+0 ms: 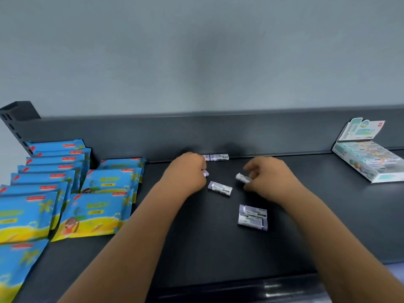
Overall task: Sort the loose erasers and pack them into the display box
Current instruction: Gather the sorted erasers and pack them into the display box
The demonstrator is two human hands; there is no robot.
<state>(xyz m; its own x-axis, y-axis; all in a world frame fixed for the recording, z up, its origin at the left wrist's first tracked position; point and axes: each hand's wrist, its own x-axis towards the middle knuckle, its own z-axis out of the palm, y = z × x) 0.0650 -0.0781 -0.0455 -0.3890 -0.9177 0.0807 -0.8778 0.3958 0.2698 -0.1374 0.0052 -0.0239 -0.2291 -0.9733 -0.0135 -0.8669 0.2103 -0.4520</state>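
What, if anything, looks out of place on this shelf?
Loose erasers lie scattered at mixed angles, away from the display box at far right. Left hand and right hand each grip one.

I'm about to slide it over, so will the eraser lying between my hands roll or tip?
It probably slides rather than rolls: the eraser looks box-shaped and lies flat on the shelf. It is likely stiff and light, being a small block. Its wrapper looks smooth, maybe slippery.

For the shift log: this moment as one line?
stage: gathering | left hand grips purple eraser | right hand pinches white eraser | lone eraser between hands | display box far right
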